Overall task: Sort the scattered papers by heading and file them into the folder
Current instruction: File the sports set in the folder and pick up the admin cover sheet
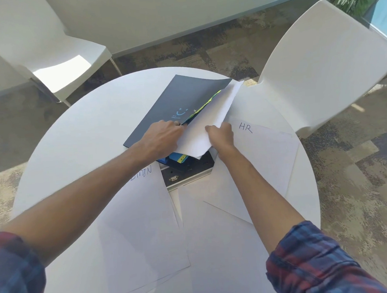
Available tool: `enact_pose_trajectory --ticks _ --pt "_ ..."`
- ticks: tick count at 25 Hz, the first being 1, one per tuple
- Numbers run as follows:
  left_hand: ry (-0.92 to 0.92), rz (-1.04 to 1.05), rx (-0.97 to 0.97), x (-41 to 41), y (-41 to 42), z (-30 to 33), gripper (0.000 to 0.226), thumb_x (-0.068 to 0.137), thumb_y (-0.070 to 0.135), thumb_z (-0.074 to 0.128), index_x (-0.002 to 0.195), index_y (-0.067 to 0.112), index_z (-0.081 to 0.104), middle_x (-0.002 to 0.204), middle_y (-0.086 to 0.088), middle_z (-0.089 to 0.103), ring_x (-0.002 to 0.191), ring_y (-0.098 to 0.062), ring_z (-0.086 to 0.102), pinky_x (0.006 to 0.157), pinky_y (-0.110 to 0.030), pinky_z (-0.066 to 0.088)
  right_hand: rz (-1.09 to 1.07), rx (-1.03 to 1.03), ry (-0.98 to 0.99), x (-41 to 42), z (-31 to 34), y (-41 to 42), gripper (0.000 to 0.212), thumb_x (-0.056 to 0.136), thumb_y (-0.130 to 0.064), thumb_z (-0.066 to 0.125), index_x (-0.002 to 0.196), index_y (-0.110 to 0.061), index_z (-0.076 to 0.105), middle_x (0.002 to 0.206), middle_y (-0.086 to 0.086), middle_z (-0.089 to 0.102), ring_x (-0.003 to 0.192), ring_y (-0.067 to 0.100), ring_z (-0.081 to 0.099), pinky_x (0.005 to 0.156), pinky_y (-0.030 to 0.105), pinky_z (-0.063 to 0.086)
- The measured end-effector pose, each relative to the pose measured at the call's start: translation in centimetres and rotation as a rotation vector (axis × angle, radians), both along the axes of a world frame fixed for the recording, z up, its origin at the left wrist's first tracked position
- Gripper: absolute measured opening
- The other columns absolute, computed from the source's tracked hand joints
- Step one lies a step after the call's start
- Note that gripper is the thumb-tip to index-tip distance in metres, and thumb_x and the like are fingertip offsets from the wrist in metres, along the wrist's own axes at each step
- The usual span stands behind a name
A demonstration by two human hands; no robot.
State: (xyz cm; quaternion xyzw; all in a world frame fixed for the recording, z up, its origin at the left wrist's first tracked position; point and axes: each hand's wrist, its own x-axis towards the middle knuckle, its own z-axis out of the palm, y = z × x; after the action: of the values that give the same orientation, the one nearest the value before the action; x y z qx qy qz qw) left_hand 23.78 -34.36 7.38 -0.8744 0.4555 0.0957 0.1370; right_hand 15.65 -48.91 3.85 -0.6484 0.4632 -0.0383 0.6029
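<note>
from where i sit, working left to right: a white chair stands off the far left of the round table. on the near left of the tabletop lies a sheet headed admin, its heading partly hidden under my left forearm, with at least one more sheet under it.

my left hand sits at the near edge of the dark folder, fingers curled at the lip of the cover, which looks lifted a little; i judge it is holding the folder open, though the fingertips are hidden by paper. the folder's long axis runs from near-left to far-right, and the gap opens toward the right.

just right of that, my right hand pinches the near edge of a small stack of white papers, thumb on top. the stack lies partly under the cover, along the same diagonal, its far end poking out past the folder's far corner. so the coming push goes left and away, and the right hand does it.

inside the folder i see yellow-green tabs along the open edge and something blue and yellow at the near end. beneath it sits a recessed port box.

right again, a sheet headed hr lies unfiled, then another white chair.
</note>
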Motion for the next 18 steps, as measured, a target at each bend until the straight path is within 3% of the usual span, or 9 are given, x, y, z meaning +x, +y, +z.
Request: enact_pose_trajectory --ticks 3,7,11,14,18 --pt "0.004 -0.021 -0.012 -0.7 -0.2 0.0 0.048 0.086 0.003 0.045 0.132 0.016 0.051 0.127 -0.004 0.061 0.086 -0.029 0.062 0.054 -0.031 0.032 0.017 0.054 0.027 1.4 -0.4 1.8 0.014 0.096 -0.015 0.051 0.104 -0.006 0.045 0.104 0.010 0.049 0.089 0.026 0.049 0.084 0.044 0.053" --pt "-0.024 -0.055 -0.043 -1.8 -0.5 0.6 0.043 0.088 0.008 0.044 0.130 0.013 0.050 0.117 -0.005 0.062 0.085 -0.031 0.063 0.054 -0.033 0.031 0.049 0.073 0.039 2.7 -1.3 3.1 0.019 0.093 -0.016 0.052 0.109 -0.006 0.051 0.112 0.013 0.059 0.095 0.029 0.055 0.082 0.040 0.049" --pt "-0.022 -0.052 -0.079 -2.0 -0.7 0.8 0.034 0.098 0.021 0.039 0.128 0.011 0.053 0.113 -0.005 0.062 0.078 -0.027 0.058 0.056 -0.033 0.032 0.072 0.110 0.056 3.4 -1.9 3.2 0.026 0.097 -0.017 0.052 0.119 -0.004 0.055 0.112 0.013 0.060 0.101 0.029 0.057 0.094 0.046 0.053" --pt "-0.015 -0.049 -0.101 -2.0 -0.7 0.1 0.031 0.101 0.025 0.040 0.124 0.012 0.055 0.109 -0.004 0.063 0.072 -0.025 0.055 0.053 -0.032 0.030 0.093 0.144 0.067 3.6 -2.5 2.9 0.013 0.096 -0.017 0.052 0.106 -0.010 0.055 0.116 0.017 0.064 0.098 0.029 0.062 0.086 0.045 0.059" --pt "-0.013 0.003 -0.071 -1.6 -1.4 -0.7 0.025 0.097 0.016 0.044 0.118 0.011 0.057 0.104 -0.006 0.061 0.070 -0.027 0.053 0.054 -0.033 0.033 0.064 0.244 -0.033 2.8 -2.6 2.1 0.021 0.092 -0.014 0.059 0.111 -0.005 0.062 0.110 0.016 0.069 0.094 0.026 0.069 0.061 0.030 0.061"
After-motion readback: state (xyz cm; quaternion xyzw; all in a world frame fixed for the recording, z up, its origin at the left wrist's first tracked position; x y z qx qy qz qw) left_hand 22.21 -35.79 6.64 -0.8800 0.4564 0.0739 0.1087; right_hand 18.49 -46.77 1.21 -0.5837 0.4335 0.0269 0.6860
